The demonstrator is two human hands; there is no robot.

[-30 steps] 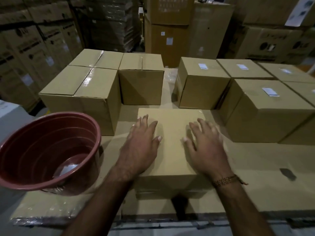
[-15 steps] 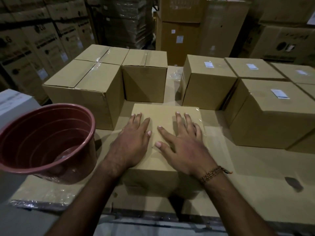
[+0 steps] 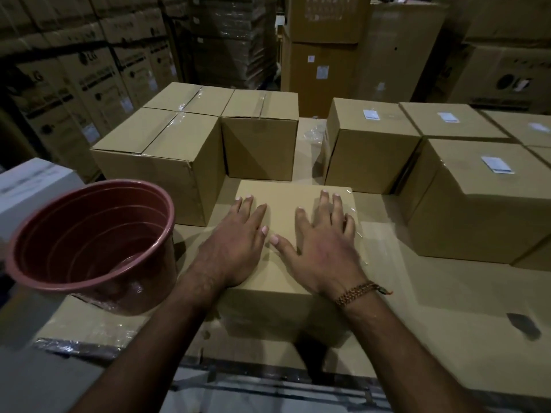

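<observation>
1. Both hands lie flat with fingers straight and spread: left hand (image 3: pixel 235 248) and right hand (image 3: pixel 325 248) side by side, thumbs just apart, on the smooth top of one squat cardboard box (image 3: pixel 283 204) at centre frame on the cardboard-covered worktop (image 3: pixel 447 293).
2. One round, ringed, reddish plastic bucket (image 3: pixel 89 234) stands at lower left.
3. Three tape-sealed cartons (image 3: pixel 167 144) sit at upper left; at least four white-labelled cartons (image 3: pixel 489 210) sit at right.
</observation>
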